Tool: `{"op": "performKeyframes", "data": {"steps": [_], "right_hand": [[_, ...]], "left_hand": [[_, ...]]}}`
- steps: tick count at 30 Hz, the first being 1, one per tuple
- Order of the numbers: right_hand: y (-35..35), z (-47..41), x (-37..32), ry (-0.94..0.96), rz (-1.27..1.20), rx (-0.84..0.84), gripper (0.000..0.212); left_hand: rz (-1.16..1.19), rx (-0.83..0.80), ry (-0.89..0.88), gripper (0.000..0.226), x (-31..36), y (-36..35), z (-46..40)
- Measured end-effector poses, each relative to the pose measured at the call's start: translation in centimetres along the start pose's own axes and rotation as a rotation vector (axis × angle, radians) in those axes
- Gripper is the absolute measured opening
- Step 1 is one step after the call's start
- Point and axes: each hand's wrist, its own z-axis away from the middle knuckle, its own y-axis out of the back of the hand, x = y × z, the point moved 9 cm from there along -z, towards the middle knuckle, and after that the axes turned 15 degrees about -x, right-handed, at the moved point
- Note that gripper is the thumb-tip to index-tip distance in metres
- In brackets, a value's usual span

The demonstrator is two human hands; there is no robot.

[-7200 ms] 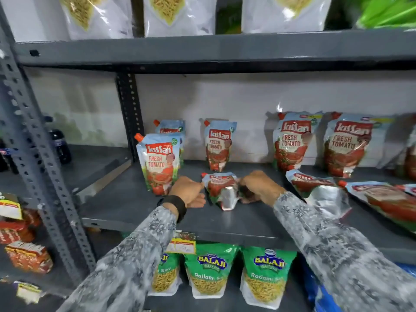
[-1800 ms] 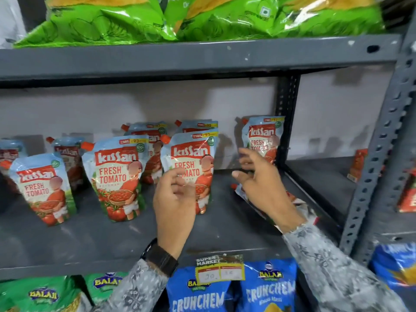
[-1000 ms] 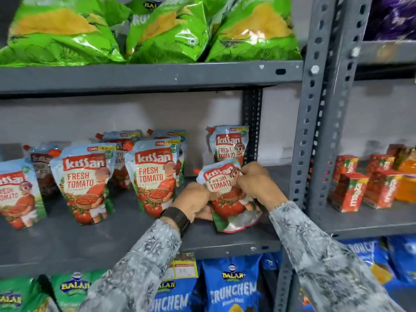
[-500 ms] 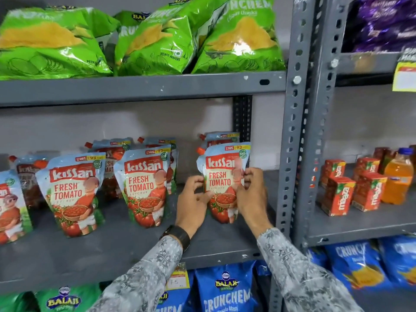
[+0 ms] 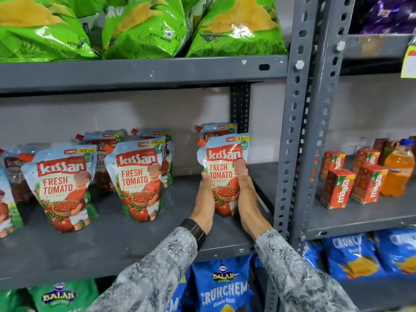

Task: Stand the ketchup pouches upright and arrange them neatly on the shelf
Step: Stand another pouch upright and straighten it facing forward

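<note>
A Kissan tomato ketchup pouch [image 5: 224, 163] stands upright at the right end of the grey shelf [image 5: 117, 242]. My left hand [image 5: 203, 199] presses its left edge and my right hand [image 5: 246, 197] presses its right edge. Another pouch [image 5: 217, 130] stands right behind it, mostly hidden. To the left, two more front pouches stand upright, the middle pouch [image 5: 137, 179] and the left pouch [image 5: 62, 188], each with a pouch behind. A further pouch is cut off at the left frame edge.
A grey perforated upright post [image 5: 290, 131] stands just right of the held pouch. Green chip bags [image 5: 144, 25] fill the shelf above, blue Crunchem bags [image 5: 222, 287] the one below. Red juice cartons [image 5: 337, 185] and an orange bottle [image 5: 398, 167] sit on the right-hand shelf.
Over the last second the tilted pouch was raised upright and set down in front of the rear pouch. Both hands have slid lower along its sides. The view has shifted right.
</note>
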Motion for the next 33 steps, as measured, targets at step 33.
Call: {"op": "performKeyframes", "data": {"steps": [33], "right_hand": [[-20.5, -1.6, 6.4, -0.082, 0.266, -0.413, 0.071]], "left_hand": [[-0.17, 0.09, -0.149, 0.059, 7.0, 22.4, 6.6]]}}
